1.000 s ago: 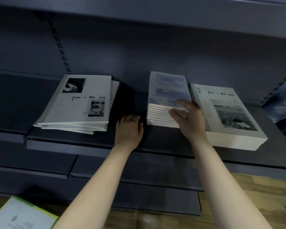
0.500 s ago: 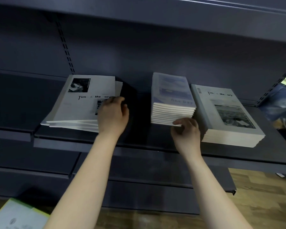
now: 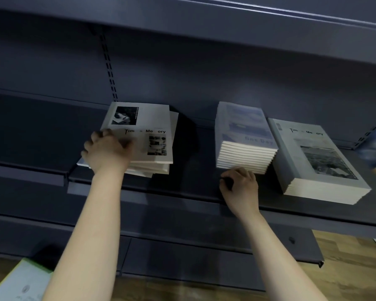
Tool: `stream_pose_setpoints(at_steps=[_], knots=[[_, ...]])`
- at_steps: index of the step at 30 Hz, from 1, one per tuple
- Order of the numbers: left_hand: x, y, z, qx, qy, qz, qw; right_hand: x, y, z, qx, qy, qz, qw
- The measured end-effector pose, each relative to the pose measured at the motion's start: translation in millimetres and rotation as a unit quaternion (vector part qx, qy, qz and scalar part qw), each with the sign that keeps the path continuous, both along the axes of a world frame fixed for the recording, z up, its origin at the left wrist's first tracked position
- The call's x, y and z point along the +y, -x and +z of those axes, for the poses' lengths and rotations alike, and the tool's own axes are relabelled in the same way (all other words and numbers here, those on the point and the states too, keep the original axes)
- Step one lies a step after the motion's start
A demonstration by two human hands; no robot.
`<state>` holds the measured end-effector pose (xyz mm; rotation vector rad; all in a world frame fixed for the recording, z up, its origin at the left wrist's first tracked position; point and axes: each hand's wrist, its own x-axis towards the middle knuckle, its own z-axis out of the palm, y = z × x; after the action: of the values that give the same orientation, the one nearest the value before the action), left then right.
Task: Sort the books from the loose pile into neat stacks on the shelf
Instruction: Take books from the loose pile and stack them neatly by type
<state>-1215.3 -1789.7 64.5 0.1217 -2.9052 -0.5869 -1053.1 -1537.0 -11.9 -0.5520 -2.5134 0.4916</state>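
Working the loose pile [image 3: 157, 167] at the shelf's [image 3: 193, 177] left, I set my left hand [image 3: 106, 153] on its top book [image 3: 149, 119] — grip blurred, cannot tell — right hand [image 3: 240, 187] curled empty; next, lift it squarely.

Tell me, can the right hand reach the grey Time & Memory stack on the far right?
Probably yes. The right hand is curled and empty at the shelf front, before the blue fine Day stack; the grey Time & Memory stack lies beside it, nothing between.
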Motion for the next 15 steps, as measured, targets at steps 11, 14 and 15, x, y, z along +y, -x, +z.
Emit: stream_pose_setpoints(at_steps=[11, 14, 15], knots=[[-19.9, 15.8, 19.0, -0.037, -0.097, 0.021, 0.994, -2.4, 0.9, -4.4, 0.029, -0.015, -0.012, 0.999], [-23.4, 15.1, 17.0, 0.033, -0.172, 0.006, 0.985, -2.2, 0.3, -3.9, 0.032, -0.019, -0.007, 0.999], [-23.8, 12.1, 16.7, 0.057, -0.211, -0.003, 0.976, -2.1, -0.4, -3.7, 0.03, -0.019, -0.005, 0.999]])
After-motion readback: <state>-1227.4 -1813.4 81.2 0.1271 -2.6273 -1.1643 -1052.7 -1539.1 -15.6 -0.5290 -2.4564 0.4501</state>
